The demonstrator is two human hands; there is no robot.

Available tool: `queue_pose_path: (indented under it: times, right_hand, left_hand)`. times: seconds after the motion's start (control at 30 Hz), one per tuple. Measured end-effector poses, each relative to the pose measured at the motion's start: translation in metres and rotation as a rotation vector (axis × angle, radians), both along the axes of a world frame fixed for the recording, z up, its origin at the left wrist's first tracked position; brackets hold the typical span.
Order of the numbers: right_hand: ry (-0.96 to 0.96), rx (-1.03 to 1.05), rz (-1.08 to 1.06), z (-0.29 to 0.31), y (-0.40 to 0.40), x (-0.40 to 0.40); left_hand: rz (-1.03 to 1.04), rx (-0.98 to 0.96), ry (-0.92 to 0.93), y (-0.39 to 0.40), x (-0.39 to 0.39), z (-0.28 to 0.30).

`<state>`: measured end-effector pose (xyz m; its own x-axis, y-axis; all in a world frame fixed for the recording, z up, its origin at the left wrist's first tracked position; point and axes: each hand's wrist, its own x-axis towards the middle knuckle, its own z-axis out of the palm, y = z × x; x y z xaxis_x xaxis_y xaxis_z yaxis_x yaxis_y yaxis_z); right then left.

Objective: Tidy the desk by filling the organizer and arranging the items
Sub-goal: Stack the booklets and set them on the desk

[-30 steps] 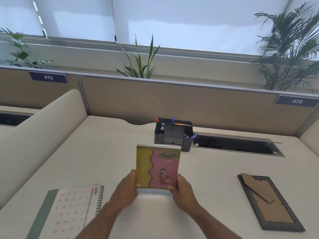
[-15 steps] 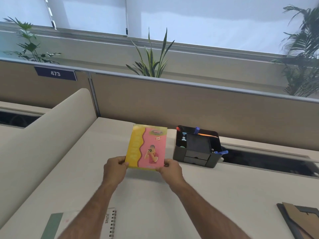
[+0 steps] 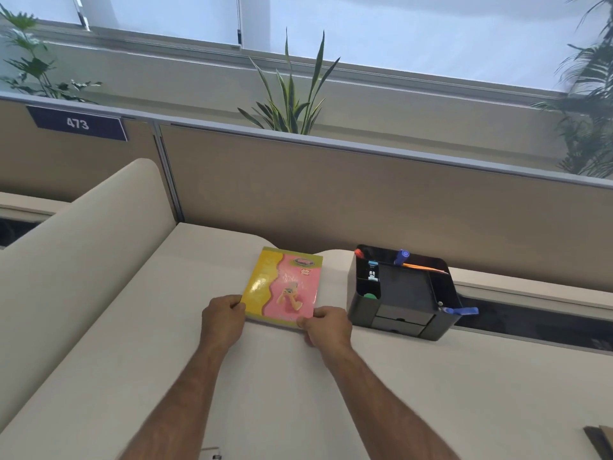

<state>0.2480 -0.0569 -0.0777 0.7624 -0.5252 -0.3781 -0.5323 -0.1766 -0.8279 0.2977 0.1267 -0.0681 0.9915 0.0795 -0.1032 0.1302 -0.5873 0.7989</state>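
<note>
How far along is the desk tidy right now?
Done: the black organizer by the partition already holds pens and small supplies. In hand: both hands, left hand and right hand, grip the near corners of the yellow-pink book beside it. Left: a dark object at the frame's lower right edge.

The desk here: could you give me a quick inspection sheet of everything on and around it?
Surface: cream desk, cable slot at the back.
Job's things: yellow-pink book lying left of black organizer, apart from it; pens inside.
Clutter: dark frame corner, lower right.
Grips: left hand and right hand each pinch the book's near corners.
Cables: nothing seen.
Surroundings: partition, sign 473, plants, window blinds.
</note>
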Motion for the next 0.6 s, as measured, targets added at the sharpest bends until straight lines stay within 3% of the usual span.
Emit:
queue_pose_path:
  times: [0.6]
  right_hand:
    - [-0.029, 0.059, -0.104, 0.015, 0.003, -0.010]
  left_hand:
    - [-0.043, 0.064, -0.112, -0.007, 0.009, -0.024]
